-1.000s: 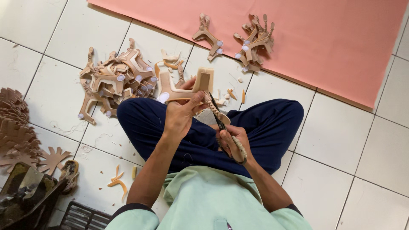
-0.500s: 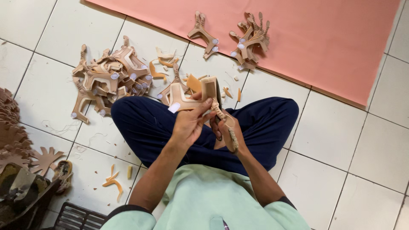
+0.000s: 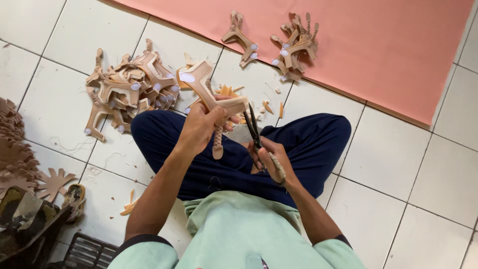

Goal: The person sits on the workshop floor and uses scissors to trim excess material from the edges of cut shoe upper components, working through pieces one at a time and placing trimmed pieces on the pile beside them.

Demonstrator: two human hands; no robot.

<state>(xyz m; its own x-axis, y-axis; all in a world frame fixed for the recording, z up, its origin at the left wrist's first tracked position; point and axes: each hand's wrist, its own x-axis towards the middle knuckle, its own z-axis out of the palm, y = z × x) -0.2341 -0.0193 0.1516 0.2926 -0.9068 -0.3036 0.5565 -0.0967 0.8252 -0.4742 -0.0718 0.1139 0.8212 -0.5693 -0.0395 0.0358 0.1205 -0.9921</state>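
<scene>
I sit cross-legged on a white tiled floor in dark blue trousers. My left hand (image 3: 201,127) grips a tan leather sandal upper (image 3: 204,84) with a braided strap that hangs down below my fingers. My right hand (image 3: 271,159) holds black scissors (image 3: 255,130), blades pointing up and slightly apart, just right of the held piece. The scissor tips are close to the piece's right end, and I cannot tell whether they touch it.
A heap of similar tan uppers (image 3: 127,87) lies on the floor at the left. A few more uppers (image 3: 294,45) rest on a pink sheet (image 3: 388,45) at the back. Small offcuts (image 3: 269,107) lie before my knees. Brown cut-outs (image 3: 55,182) and a dark crate (image 3: 82,251) sit at the left.
My left hand has turned the upper and lifted it, so its braided strap now hangs down. The scissors have swung upright beside it.
</scene>
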